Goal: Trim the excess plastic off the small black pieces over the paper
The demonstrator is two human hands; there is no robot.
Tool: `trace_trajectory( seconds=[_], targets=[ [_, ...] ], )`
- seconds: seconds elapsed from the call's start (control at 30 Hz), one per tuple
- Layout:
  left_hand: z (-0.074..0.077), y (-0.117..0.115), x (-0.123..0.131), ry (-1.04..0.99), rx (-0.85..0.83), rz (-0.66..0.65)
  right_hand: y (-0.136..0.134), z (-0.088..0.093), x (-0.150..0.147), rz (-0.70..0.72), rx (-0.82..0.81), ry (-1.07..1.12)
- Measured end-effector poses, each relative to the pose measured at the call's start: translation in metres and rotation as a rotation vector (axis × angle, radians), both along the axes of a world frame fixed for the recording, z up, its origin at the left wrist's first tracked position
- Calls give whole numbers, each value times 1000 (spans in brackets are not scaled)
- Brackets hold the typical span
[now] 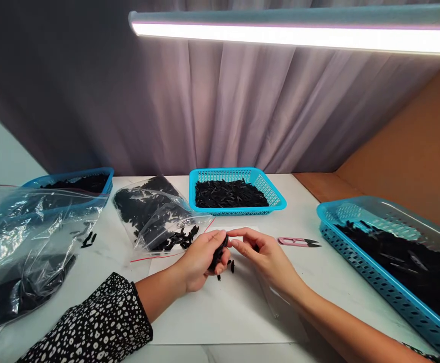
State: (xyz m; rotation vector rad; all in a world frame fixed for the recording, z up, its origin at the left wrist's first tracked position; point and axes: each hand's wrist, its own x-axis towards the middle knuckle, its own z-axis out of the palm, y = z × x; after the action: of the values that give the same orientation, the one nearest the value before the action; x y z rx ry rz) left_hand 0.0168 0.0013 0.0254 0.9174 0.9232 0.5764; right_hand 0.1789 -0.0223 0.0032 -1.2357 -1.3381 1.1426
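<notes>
The white desk [110, 272] carries three blue baskets [279, 201], at left, back and right, two clear bags [155, 201] toward the left, a white sheet [220, 317] near the front, pink snips [295, 242], and a few black pieces [87, 245].

– What's at the back of the worktop [318, 275]?
– The middle basket [278, 202], strips [231, 194] in it, the curtain [242, 111] behind.
– Left of that?
– The middle bag [152, 214], then the left basket [108, 184], with the left bag [26, 262] before it.
– Nearer, in the middle?
– The left hand [203, 254] and right hand [263, 252], over the sheet [220, 320].
– Right of them?
– The snips [293, 242], then the right basket [379, 287].
</notes>
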Motion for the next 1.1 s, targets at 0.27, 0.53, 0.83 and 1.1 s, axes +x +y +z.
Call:
trace_trajectory(
  seconds=[0.27, 0.53, 0.83, 1.1],
  targets=[
    [-3, -1, 2, 3, 71, -24, -1, 3, -1, -17, -92, 125],
    [1, 0, -4, -82, -56, -63, -2, 9, 0, -49, -246, 385],
    [-5, -3, 2, -41, 167, -55, -5, 12, -5, -11, -263, 408],
    [-5, -6, 1, -85, 224, -52, -6, 13, -2, -5, -300, 477]
  ],
)
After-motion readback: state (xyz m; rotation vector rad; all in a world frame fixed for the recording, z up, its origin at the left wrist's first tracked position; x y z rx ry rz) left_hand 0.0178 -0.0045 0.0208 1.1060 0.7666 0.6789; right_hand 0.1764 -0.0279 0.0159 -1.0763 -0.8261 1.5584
